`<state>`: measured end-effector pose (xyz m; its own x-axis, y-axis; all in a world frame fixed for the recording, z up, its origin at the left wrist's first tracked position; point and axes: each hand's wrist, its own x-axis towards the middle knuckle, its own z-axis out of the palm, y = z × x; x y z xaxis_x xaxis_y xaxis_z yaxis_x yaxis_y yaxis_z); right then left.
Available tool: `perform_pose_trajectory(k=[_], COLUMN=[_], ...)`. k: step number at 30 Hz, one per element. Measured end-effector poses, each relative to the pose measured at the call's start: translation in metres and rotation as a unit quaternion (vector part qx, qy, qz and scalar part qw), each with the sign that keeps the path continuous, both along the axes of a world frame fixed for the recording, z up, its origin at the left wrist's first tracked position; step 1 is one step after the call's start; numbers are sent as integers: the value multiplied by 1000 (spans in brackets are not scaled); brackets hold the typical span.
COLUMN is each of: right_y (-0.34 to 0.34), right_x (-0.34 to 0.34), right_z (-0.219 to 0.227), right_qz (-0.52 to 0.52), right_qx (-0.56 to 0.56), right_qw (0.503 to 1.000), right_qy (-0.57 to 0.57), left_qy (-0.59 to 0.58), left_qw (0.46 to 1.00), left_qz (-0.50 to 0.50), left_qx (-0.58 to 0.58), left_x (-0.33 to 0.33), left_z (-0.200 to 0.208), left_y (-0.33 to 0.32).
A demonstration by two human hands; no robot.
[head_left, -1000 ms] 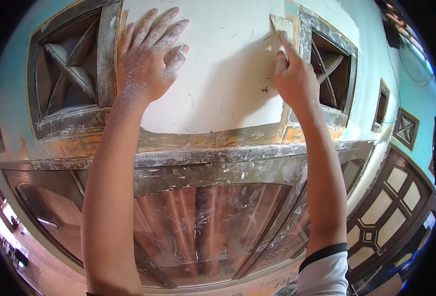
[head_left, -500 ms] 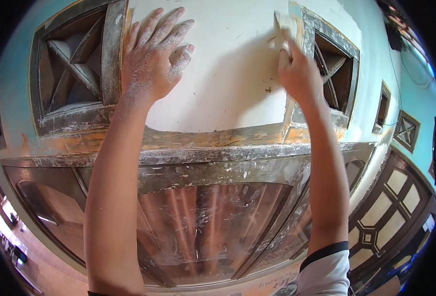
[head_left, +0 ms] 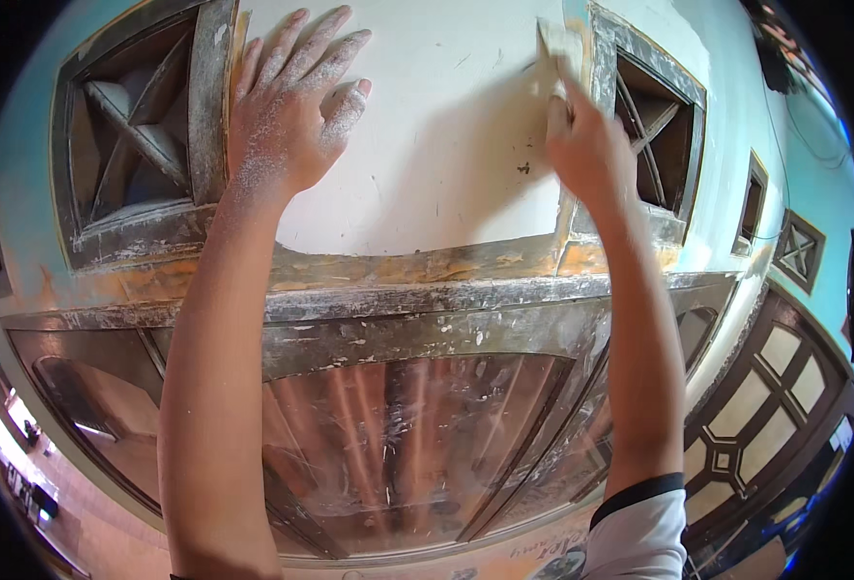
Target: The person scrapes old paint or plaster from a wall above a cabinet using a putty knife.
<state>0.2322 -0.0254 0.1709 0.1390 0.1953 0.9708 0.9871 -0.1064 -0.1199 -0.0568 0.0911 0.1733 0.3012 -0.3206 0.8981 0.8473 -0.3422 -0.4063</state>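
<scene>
My left hand (head_left: 296, 116) lies flat on the white wall panel (head_left: 427, 126), fingers spread and dusted with white powder. Its outer edge is close to the left vent's wooden frame (head_left: 212, 97). On the other side of the panel, my right hand (head_left: 589, 145) is closed round a putty knife (head_left: 560, 48). The knife's blade points up and touches or nearly touches the wall beside the right vent's frame (head_left: 606, 48). My fingers hide most of the knife's handle. The panel has a few small dark chips between my hands.
Wooden vents with crossed slats (head_left: 142, 135) flank the panel. Below runs a worn, paint-spotted wooden ledge (head_left: 427, 298) above a glazed panel (head_left: 417, 445). A panelled door (head_left: 751, 416) stands at the right, beside a turquoise wall (head_left: 828, 174). Cables hang at the upper right.
My left hand appears slightly farther left and up, still flat on the wall. My right hand and the putty knife stay at almost the same place beside the right frame.
</scene>
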Motion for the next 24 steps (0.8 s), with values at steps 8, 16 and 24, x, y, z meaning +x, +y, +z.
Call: perform_pose_trajectory(k=[8,16,24], right_y=[-20,-14,-9], right_x=[3,-3,0], right_z=[-86,-71,-101], right_qz=[54,35,70], right_qx=[-65,-88,-82], right_qw=[995,994,993], right_qy=[55,48,41], left_qy=[-8,-12,-15], left_qw=[1000,1000,998], left_qz=[-23,17,29], left_qx=[-2,-5,-59], left_x=[10,10,21], left_z=[-4,-16,-44], left_y=[-2,10,-6])
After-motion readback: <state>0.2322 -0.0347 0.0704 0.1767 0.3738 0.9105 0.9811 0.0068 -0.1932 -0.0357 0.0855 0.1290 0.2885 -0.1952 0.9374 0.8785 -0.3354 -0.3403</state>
